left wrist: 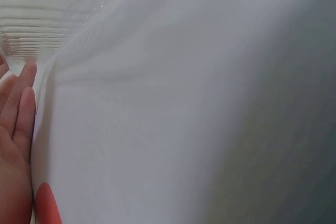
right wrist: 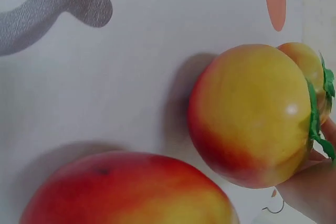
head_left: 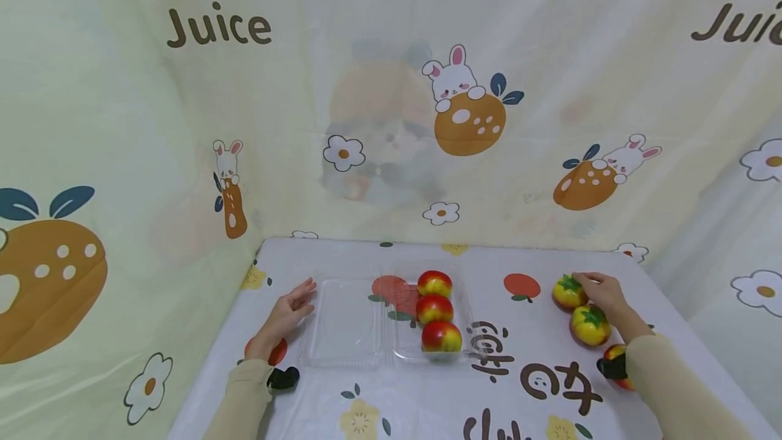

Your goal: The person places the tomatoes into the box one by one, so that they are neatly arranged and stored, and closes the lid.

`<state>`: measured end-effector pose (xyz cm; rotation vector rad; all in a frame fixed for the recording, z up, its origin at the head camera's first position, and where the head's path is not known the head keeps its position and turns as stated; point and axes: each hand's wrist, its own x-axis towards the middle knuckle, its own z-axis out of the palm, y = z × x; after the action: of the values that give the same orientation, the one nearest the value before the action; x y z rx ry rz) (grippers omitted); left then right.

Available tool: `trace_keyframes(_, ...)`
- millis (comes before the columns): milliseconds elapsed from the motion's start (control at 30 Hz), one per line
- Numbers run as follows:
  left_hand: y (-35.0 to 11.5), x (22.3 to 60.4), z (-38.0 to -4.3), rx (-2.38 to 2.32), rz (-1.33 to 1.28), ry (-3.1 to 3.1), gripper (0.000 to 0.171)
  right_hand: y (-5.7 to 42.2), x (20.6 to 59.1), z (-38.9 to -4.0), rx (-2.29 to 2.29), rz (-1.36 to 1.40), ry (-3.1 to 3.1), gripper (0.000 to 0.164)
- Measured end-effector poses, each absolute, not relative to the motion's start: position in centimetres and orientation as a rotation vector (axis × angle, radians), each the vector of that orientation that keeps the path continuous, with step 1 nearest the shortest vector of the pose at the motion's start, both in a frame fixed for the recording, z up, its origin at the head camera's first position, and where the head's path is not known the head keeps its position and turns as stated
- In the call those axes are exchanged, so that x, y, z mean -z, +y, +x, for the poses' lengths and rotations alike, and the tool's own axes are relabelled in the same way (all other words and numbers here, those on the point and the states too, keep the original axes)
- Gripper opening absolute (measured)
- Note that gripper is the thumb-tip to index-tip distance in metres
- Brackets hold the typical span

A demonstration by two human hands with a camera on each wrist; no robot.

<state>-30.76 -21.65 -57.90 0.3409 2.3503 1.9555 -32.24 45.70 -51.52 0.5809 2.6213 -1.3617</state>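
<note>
A clear plastic clamshell box (head_left: pixel 348 321) lies opened flat on the table. Its right half holds a column of three glossy red-yellow fruits (head_left: pixel 441 337). My left hand (head_left: pixel 287 314) is beside the box's left edge, fingers extended; in the left wrist view the fingertips (left wrist: pixel 30 69) meet the ribbed plastic. At the right, my right hand (head_left: pixel 601 294) grips the farther yellow-red fruit with a green leafy cap (head_left: pixel 565 297) from its right, fingertips at the leaves. A similar leafy-capped fruit (right wrist: pixel 252 114) sits just nearer, hiding much of this hand in the right wrist view.
A red-yellow fruit (right wrist: pixel 131 192) lies nearest on the right, partly covered by the right wrist in the head view. The white tablecloth (head_left: pixel 391 399) has printed fruit, flowers and lettering. Patterned curtains (head_left: pixel 293 100) enclose the table at the back and sides.
</note>
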Motion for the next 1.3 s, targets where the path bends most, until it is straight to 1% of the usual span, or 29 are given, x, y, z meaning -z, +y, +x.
trace_keyframes(100, -21.7, 57.9, -30.8, -1.932, 0.341, 2.380, 0.052, 45.5, 51.1, -32.2, 1.289, 0.471, 2.652, 0.078)
trace_keyframes(333, -21.6, 57.8, -30.8, -1.916, 0.310, 2.371, 0.053, 44.5, 50.1, -32.5, 1.190, 0.295, 2.770, 0.066)
trace_keyframes(500, -21.4, 57.8, -31.0, -1.911, 0.327, 2.371, 0.053, 42.3, 47.9, -33.2, 1.214, 0.214, 2.847, 0.066)
trace_keyframes(800, -21.7, 57.5, -30.5, -1.920, 0.358, 2.370, 0.052, 34.7, 44.3, -33.9, 1.363, -0.154, 2.882, 0.058)
trace_keyframes(967, -21.7, 57.8, -30.7, -1.897, 0.343, 2.387, 0.052, 29.6, 43.2, -34.2, 1.407, -0.282, 2.886, 0.056)
trace_keyframes(1133, -21.8, 58.0, -30.9, -1.893, 0.331, 2.385, 0.052, 24.8, 43.0, -35.1, 1.462, -0.396, 2.841, 0.051)
trace_keyframes(1300, -21.7, 58.1, -30.9, -1.890, 0.315, 2.393, 0.052, 20.7, 44.1, -35.2, 1.508, -0.484, 2.769, 0.046)
